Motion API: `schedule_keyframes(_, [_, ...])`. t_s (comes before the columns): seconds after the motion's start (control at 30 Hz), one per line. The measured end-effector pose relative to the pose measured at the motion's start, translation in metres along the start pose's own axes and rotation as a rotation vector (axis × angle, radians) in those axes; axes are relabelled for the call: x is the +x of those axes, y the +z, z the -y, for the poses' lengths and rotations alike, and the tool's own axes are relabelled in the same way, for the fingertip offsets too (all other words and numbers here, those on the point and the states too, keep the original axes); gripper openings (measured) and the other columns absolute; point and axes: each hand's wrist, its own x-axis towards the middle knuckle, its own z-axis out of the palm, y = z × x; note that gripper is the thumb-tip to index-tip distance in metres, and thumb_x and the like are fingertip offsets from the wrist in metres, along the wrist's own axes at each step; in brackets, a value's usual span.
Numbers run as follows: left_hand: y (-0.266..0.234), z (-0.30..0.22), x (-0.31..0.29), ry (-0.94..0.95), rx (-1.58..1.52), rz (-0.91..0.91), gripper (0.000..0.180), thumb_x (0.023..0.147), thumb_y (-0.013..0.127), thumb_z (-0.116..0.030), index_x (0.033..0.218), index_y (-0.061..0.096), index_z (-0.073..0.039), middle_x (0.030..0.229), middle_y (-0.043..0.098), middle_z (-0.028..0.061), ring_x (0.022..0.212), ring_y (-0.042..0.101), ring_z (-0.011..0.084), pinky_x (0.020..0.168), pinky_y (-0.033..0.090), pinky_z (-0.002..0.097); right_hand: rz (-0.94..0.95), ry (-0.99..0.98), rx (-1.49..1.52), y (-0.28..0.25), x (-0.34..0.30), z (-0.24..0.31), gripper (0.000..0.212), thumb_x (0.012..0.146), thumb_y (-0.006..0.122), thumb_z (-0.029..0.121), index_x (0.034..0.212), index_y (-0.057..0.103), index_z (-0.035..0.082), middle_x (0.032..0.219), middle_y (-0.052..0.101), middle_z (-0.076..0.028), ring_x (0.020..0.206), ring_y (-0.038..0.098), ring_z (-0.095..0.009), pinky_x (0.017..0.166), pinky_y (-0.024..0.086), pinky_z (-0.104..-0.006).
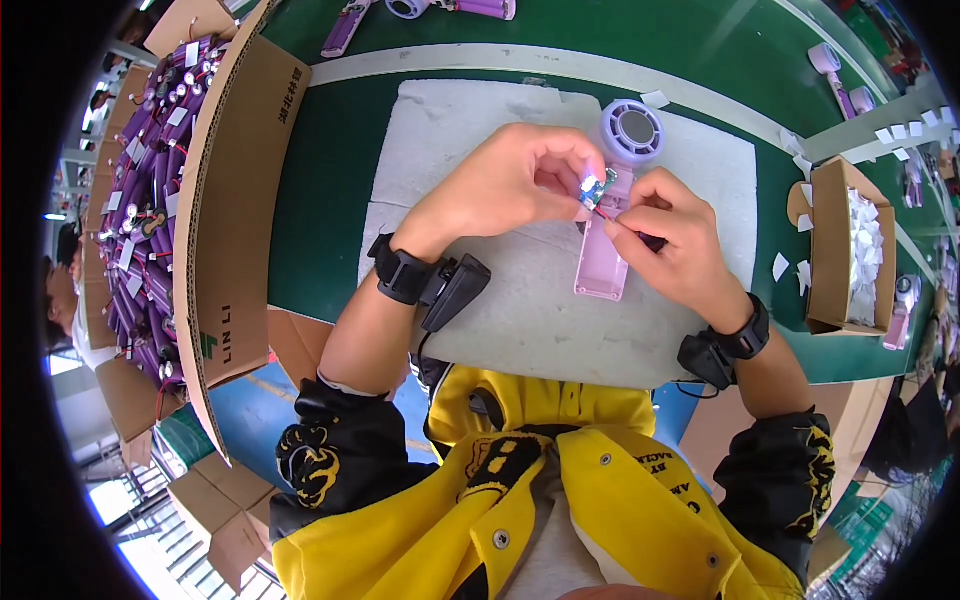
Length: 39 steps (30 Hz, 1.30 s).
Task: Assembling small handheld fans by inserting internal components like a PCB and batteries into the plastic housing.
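Note:
My left hand point(510, 185) pinches a small blue-green circuit board point(597, 190) between thumb and fingertips. A short red wire point(603, 213) runs from the board toward my right hand point(675, 235). The fingers of that hand are closed on the wire's end, and a dark piece shows under them that I cannot make out. Beneath both hands lies a handheld fan housing with an open pink handle shell point(602, 268) and a round lilac fan head point(633, 132) pointing away from me. My hands hide part of the shell's upper end.
A pale mat point(480, 290) covers the green bench under the housing. At left a tall cardboard box point(245, 190) holds many purple battery cells point(150, 220) with wires. A small box point(828, 250) of white slips stands at right. More fan parts point(345, 28) lie across the far strip.

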Motion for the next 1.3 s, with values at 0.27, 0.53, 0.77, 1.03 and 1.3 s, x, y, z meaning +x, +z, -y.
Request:
schedule_keyframes(0.27, [0.006, 0.006, 0.002, 0.101, 0.018, -0.012, 0.029, 0.078, 0.066, 0.008, 0.104, 0.064, -0.003, 0.095, 0.065, 0.0032, 0.086, 0.062, 0.013, 0.082, 0.052, 0.0279, 0.032, -0.019, -0.094, 0.002, 0.0, -0.002, 0.008, 0.078, 0.075, -0.002, 0.079, 0.067, -0.002, 0.08, 0.055, -0.008, 0.061, 0.053, -0.017, 0.054, 0.043, -0.0267])
schedule_keyframes(0.53, [0.01, 0.004, 0.003, 0.221, 0.169, -0.016, 0.039, 0.075, 0.067, 0.008, 0.112, 0.064, -0.004, 0.099, 0.068, 0.0067, 0.084, 0.064, 0.0169, 0.081, 0.054, 0.0316, -0.096, 0.151, -0.106, 0.003, 0.002, 0.006, 0.023, 0.078, 0.076, 0.0, 0.097, 0.063, 0.0, 0.082, 0.061, -0.007, 0.063, 0.06, -0.013, 0.054, 0.047, -0.0263])
schedule_keyframes(0.77, [0.011, 0.0, 0.003, 0.146, 0.181, -0.058, 0.041, 0.079, 0.063, 0.011, 0.118, 0.064, -0.002, 0.103, 0.066, 0.0047, 0.088, 0.061, 0.013, 0.086, 0.053, 0.0292, -0.175, 0.113, -0.112, 0.006, 0.006, 0.006, 0.029, 0.077, 0.078, 0.001, 0.101, 0.062, 0.0, 0.093, 0.066, -0.007, 0.064, 0.064, -0.012, 0.054, 0.052, -0.0242])
schedule_keyframes(1.03, [0.012, 0.004, 0.004, 0.179, 0.287, -0.155, 0.029, 0.076, 0.073, 0.0, 0.105, 0.071, -0.002, 0.094, 0.071, 0.0112, 0.08, 0.069, 0.0197, 0.077, 0.057, 0.0303, -0.166, 0.163, -0.123, 0.004, 0.004, 0.002, 0.028, 0.077, 0.078, 0.0, 0.1, 0.064, 0.0, 0.093, 0.065, -0.007, 0.063, 0.063, -0.011, 0.052, 0.05, -0.0228])
schedule_keyframes(1.3, [0.015, 0.009, 0.004, 0.193, 0.293, -0.214, 0.025, 0.074, 0.073, -0.002, 0.099, 0.074, -0.001, 0.084, 0.072, 0.0124, 0.073, 0.069, 0.0206, 0.071, 0.056, 0.0289, -0.162, 0.201, -0.111, 0.002, 0.004, 0.0, 0.028, 0.075, 0.079, 0.001, 0.1, 0.066, 0.0, 0.09, 0.065, -0.006, 0.063, 0.062, -0.009, 0.052, 0.048, -0.0209])
